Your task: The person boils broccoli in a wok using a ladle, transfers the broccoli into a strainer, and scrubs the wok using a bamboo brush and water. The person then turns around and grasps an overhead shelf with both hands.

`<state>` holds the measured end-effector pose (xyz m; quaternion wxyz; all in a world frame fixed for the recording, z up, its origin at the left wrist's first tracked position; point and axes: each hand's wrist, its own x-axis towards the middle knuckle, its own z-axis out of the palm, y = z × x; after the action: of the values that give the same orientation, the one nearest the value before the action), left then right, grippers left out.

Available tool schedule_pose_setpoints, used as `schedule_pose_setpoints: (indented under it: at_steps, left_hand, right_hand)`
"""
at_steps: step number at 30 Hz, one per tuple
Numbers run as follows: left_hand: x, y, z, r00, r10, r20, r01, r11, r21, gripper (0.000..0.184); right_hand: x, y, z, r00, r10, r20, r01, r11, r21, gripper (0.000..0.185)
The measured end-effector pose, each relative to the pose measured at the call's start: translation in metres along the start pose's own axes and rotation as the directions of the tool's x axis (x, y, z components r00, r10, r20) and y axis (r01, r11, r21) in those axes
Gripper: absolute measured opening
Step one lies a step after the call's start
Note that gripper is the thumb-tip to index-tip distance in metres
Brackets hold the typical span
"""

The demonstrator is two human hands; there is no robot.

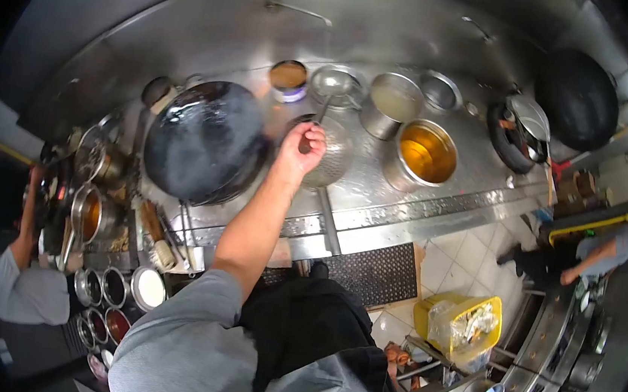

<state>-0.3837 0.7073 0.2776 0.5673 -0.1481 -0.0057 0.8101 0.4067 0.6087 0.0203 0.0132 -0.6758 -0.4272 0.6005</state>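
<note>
My left hand (303, 148) reaches over the steel counter, its fingers curled at the end of a ladle's handle. The ladle (334, 81) points away from me, its round bowl over a metal basin near the back. Beneath the hand lies a wide perforated strainer (334, 156), its long handle pointing toward me over the counter's front edge. Left of my forearm is a large black wok (206, 140), its inside wet and hazy. A steel pot of amber liquid (427, 155) and a pot of cloudy liquid (392, 105) stand right of the hand. My right hand is out of view.
A brown-filled container (288, 80) stands behind the strainer. Several sauce pots (115, 286) line the lower left. A yellow bin (494, 327) with plastic waste stands on the floor. A co-worker (30, 282) is at the left, another person (611, 251) at the far right.
</note>
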Motion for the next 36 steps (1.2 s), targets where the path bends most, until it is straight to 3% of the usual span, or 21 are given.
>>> schedule_pose_setpoints:
  at_steps: [4,5,8,12,17,20,21,24,25,26,28,29,30,31,33,34,35,36]
  left_hand:
    - [-0.114,0.011,0.028,0.996,-0.079,0.033,0.078,0.997,0.011,0.010]
    - [-0.142,0.017,0.032,0.994,-0.096,0.054,0.096,0.995,0.004,0.011]
    - [-0.230,0.027,0.048,0.998,-0.063,0.018,0.061,0.995,0.079,0.013]
    - [-0.342,0.045,0.044,0.993,0.014,-0.117,0.010,0.979,0.202,0.008]
    - [-0.457,0.060,0.029,0.939,0.133,-0.318,-0.007,0.930,0.368,0.010]
    - [-0.508,0.068,0.004,0.886,0.225,-0.404,-0.034,0.903,0.429,0.026]
    - [-0.519,0.071,-0.003,0.868,0.253,-0.428,-0.044,0.897,0.440,0.033]
    - [-0.535,0.075,-0.006,0.696,0.539,-0.475,0.086,0.595,0.799,0.060]
    - [-0.535,0.082,-0.017,0.673,0.612,-0.417,0.117,0.468,0.876,0.075]
    - [-0.528,0.088,-0.028,0.633,0.687,-0.357,0.184,0.315,0.931,0.074]
    - [-0.509,0.096,-0.038,0.571,0.799,-0.189,0.329,-0.012,0.944,0.073]
    - [-0.491,0.083,-0.019,0.506,0.844,-0.180,0.428,-0.065,0.901,0.073]
    - [-0.480,0.085,-0.034,0.502,0.862,-0.067,0.427,-0.180,0.886,0.073]
    - [-0.462,0.082,-0.042,0.501,0.864,0.048,0.424,-0.294,0.857,0.074]
    - [-0.431,0.062,-0.030,0.493,0.870,-0.006,0.455,-0.252,0.854,0.074]
    - [-0.414,0.054,-0.039,0.516,0.852,0.084,0.388,-0.320,0.864,0.074]
    - [-0.396,0.045,-0.046,0.544,0.832,0.108,0.338,-0.334,0.880,0.074]
    - [-0.374,0.028,-0.043,0.569,0.812,0.130,0.287,-0.344,0.894,0.075]
  right_hand:
    - [0.008,-0.089,0.044,0.996,-0.091,0.008,0.091,0.995,-0.045,0.023]
    - [0.011,-0.098,0.055,0.990,-0.099,0.103,0.092,0.993,0.071,0.017]
    - [-0.016,-0.144,0.105,0.975,-0.181,0.129,0.182,0.983,0.001,0.038]
    - [-0.072,-0.196,0.176,0.988,-0.116,0.099,0.137,0.959,-0.248,0.026]
    - [-0.003,-0.145,0.212,0.880,-0.396,0.262,0.463,0.840,-0.285,0.042]
    - [-0.084,-0.232,0.271,0.785,-0.572,0.238,0.608,0.639,-0.472,0.045]
    - [-0.106,-0.260,0.294,0.763,-0.589,0.265,0.641,0.640,-0.424,0.049]
    - [-0.106,-0.307,0.362,0.672,-0.636,0.380,0.741,0.570,-0.356,0.067]
    - [-0.107,-0.323,0.387,0.648,-0.640,0.413,0.760,0.576,-0.301,0.067]
    - [-0.108,-0.336,0.407,0.619,-0.647,0.444,0.779,0.578,-0.244,0.067]
    - [-0.046,-0.321,0.453,0.613,-0.566,0.551,0.752,0.632,-0.188,0.068]
    - [-0.038,-0.321,0.460,0.576,-0.547,0.608,0.785,0.577,-0.225,0.068]
    - [-0.035,-0.325,0.465,0.540,-0.523,0.660,0.816,0.518,-0.257,0.069]
    - [-0.038,-0.335,0.462,0.561,-0.481,0.674,0.824,0.400,-0.401,0.076]
    - [-0.036,-0.331,0.455,0.506,-0.559,0.657,0.830,0.522,-0.195,0.080]
    - [-0.040,-0.335,0.446,0.484,-0.594,0.643,0.819,0.567,-0.093,0.082]
    - [-0.042,-0.339,0.423,0.482,-0.615,0.624,0.867,0.440,-0.236,0.084]
    - [-0.039,-0.339,0.403,0.569,-0.544,0.617,0.793,0.561,-0.237,0.083]
